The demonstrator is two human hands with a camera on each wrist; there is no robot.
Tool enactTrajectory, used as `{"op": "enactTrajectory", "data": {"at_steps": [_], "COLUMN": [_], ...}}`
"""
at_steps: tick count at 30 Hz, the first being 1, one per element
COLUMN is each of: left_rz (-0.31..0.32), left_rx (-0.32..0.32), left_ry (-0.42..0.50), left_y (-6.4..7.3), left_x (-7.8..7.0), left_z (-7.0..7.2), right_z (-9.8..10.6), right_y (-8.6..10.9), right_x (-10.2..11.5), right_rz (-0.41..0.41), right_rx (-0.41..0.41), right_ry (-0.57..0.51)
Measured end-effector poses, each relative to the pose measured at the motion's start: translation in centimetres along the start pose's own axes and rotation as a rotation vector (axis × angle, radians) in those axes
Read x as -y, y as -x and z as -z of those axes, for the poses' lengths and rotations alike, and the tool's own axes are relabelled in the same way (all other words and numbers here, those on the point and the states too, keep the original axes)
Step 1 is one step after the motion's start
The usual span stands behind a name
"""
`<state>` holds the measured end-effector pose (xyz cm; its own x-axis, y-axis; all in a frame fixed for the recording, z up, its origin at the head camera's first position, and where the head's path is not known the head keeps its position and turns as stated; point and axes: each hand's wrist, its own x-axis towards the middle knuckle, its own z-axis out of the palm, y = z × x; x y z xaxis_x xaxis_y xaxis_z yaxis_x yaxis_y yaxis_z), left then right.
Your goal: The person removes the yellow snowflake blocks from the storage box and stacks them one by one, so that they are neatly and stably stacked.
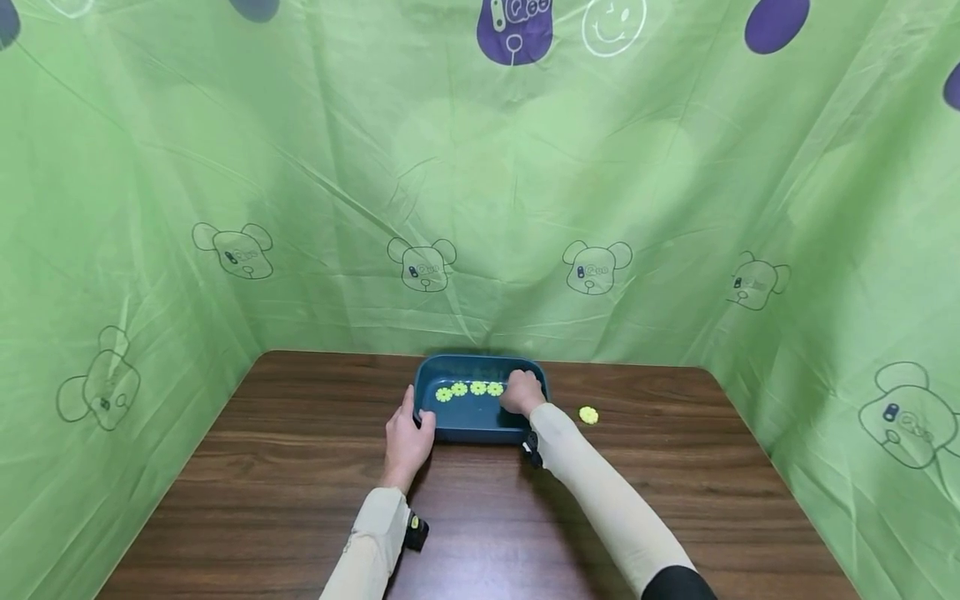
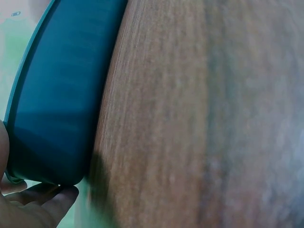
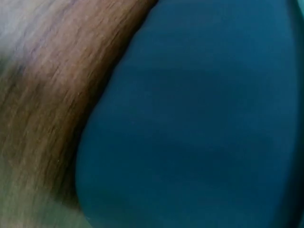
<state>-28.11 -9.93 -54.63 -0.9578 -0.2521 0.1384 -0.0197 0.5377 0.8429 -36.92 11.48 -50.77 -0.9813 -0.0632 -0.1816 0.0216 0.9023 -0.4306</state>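
A dark blue rectangular tray [image 1: 480, 435] stands at the far side of the wooden table. My left hand [image 1: 407, 440] holds its left end, the thumb over the rim and the fingers along the outside; the left wrist view shows them against the tray's end wall [image 2: 57, 104]. Inside the tray, at its right, is my right hand [image 1: 522, 392], fingers bent downward and fingertips hidden; I cannot tell whether it holds anything. Several yellow-green flower-shaped pieces [image 1: 478, 388] form a row in the tray, reaching up to this hand. The right wrist view shows only the tray's outer wall [image 3: 190, 114] and wood.
One more yellow-green flower-shaped piece [image 1: 588, 415] lies on the brown wooden table [image 1: 300, 467], right of the tray. Green cloth [image 1: 480, 317] with printed bear heads hangs behind the table's far edge and along both sides.
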Motion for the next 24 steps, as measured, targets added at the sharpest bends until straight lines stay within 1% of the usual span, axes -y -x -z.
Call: {"op": "enactTrajectory", "data": {"at_steps": [2, 8, 17, 24], "left_rz": [-0.007, -0.036, -0.031, -0.037], "left_rx": [-0.008, -0.028, -0.021, -0.027], "left_ry": [0.004, 0.009, 0.006, -0.008], "left_y": [-0.04, -0.02, 0.02, -0.05], "left_x": [0.01, 0.26, 0.06, 0.29], "left_z": [-0.03, -0.07, 0.03, -0.17], "right_z": [-0.08, -0.24, -0.21, -0.31], "right_y": [0.06, 0.06, 0.07, -0.1], "right_x": [0.12, 0.15, -0.13, -0.47], "right_rz": [-0.013, -0.041, -0.043, -0.037], "right_rx": [-0.006, 0.008, 0.0, -0.013], "right_ry": [0.003, -0.052, -0.056, -0.056]}}
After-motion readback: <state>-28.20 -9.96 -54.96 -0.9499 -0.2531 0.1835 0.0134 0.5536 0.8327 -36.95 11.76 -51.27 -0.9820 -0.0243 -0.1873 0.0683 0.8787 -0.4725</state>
